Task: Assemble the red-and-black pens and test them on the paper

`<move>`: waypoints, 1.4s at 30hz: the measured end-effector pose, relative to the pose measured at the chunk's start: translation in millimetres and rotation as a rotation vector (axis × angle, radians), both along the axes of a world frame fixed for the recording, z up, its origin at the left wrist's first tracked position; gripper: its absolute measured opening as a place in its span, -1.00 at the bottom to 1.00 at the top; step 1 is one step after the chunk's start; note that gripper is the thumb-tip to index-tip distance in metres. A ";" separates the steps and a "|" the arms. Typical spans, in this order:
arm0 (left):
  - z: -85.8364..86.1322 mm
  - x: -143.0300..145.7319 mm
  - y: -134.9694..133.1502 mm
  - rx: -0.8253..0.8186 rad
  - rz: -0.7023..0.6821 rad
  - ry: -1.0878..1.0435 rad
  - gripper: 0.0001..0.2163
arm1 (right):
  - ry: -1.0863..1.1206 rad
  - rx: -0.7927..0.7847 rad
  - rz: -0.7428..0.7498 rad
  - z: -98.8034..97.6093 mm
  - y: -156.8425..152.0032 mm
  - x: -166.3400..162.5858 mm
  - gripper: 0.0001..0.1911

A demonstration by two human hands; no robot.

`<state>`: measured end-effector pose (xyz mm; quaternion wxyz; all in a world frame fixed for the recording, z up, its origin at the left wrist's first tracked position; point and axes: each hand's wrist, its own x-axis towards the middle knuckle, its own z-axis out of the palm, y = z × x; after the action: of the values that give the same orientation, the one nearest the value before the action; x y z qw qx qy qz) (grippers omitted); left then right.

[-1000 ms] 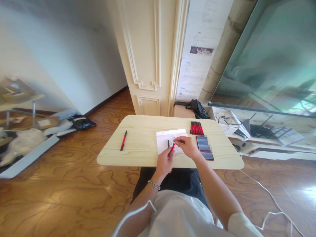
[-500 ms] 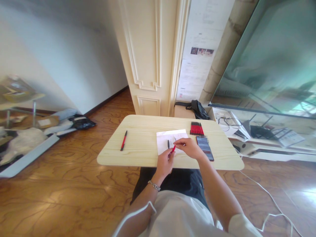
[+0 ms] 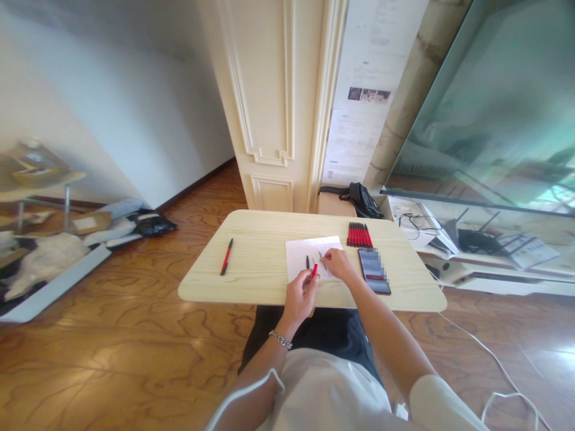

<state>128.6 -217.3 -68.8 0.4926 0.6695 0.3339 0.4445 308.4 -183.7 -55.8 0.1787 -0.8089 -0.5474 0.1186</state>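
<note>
My left hand (image 3: 302, 293) is closed round a red pen barrel (image 3: 315, 269), its end pointing up past my fingers. Just to the right, my right hand (image 3: 338, 263) pinches a thin dark pen refill (image 3: 322, 258) over the white paper (image 3: 299, 248). A black pen tip piece (image 3: 308, 262) lies on the paper, with a small thin part beside it that is too small to name. To the left, a whole red and black pen (image 3: 227, 257) rests on the table.
A row of several red and black pens (image 3: 359, 234) lies at the table's back right, above a phone (image 3: 374, 272). The light wooden table (image 3: 256, 287) has rounded corners. Behind it sits a black bag (image 3: 362, 200) on a box. A white cable (image 3: 480, 341) trails across the floor.
My right hand has moved slightly right, away from the red barrel, with the refill at its fingertips. My left hand now holds the barrel more upright.
</note>
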 end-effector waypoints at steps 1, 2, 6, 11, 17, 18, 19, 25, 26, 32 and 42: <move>0.0 -0.2 -0.1 0.000 0.001 -0.001 -0.73 | -0.034 -0.026 -0.018 -0.4 1.6 -3.0 -0.72; -0.2 -0.4 0.0 0.000 0.004 -0.002 -0.73 | -0.062 -0.045 -0.031 -0.5 2.6 -5.5 -0.70; -2.4 -0.6 0.9 -0.008 0.007 -0.014 -0.71 | -0.132 -0.118 -0.049 1.7 3.1 -10.7 -0.70; -4.1 -0.3 2.5 -0.006 -0.008 -0.019 -0.71 | -0.166 -0.192 -0.044 8.0 4.6 -12.2 -0.65; -5.5 -0.5 3.4 -0.008 -0.011 -0.019 -0.71 | -0.157 -0.202 -0.023 8.2 5.4 -11.7 -0.74; -6.0 -0.7 3.5 -0.010 -0.013 -0.021 -0.72 | -0.128 -0.160 -0.028 7.0 4.4 -10.7 -0.75; -6.4 -0.8 3.5 -0.010 -0.015 -0.022 -0.72 | -0.076 -0.097 -0.030 5.9 3.1 -9.4 -0.76; -6.3 0.4 2.6 0.010 -0.009 0.003 -0.72 | 0.652 0.414 0.052 17.5 -10.5 -8.5 -0.75; -5.8 0.8 2.4 0.016 -0.007 0.009 -0.71 | 0.766 0.489 0.065 22.3 -13.7 -11.0 -0.74; -3.3 0.0 1.9 0.041 -0.012 0.031 -0.72 | 1.043 0.678 0.097 44.7 -29.3 -29.4 -0.78; -1.8 -0.5 2.9 0.056 -0.011 0.076 -0.71 | 1.035 0.694 0.085 40.3 -32.7 -28.6 -0.77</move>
<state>128.0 -214.4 -70.6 0.4630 0.7014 0.3360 0.4251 279.8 -216.3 -15.5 0.6681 -0.5189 -0.4285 0.3173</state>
